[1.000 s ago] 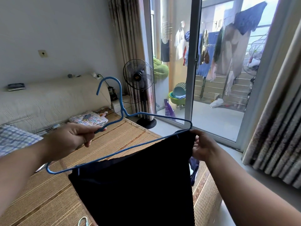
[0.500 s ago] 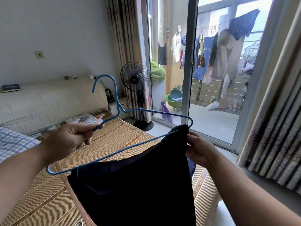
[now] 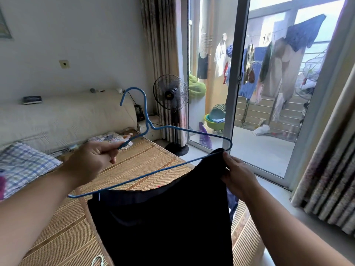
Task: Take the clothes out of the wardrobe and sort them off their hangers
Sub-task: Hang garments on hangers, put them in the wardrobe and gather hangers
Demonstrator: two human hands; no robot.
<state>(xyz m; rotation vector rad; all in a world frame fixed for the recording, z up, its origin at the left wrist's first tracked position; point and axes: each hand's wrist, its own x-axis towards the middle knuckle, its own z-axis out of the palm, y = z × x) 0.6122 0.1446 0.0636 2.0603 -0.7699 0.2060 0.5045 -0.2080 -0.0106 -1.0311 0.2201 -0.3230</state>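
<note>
While hanging limp off the blue wire hanger (image 3: 172, 148), dark garment (image 3: 163, 223) looks soft, light, floppy, so best pinched at the top edge. Right hand (image 3: 237, 175) fingers clamped on that corner by the hanger's end; left hand (image 3: 94, 160) closed round the wire near the hook. Below: bed (image 3: 63, 227) with a woven mat. Further off, standing fan (image 3: 171, 95), glass door (image 3: 236, 83), laundry outside.

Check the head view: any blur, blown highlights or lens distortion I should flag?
Head view: wide-angle bending bows the door frame and the curtain at the right edge; daylight beyond the glass is nearly blown out at the top; the dark garment reads almost black with little fold detail; slight motion softness on the left hand and the pillow; the hanger and right hand stay reasonably sharp.
</note>
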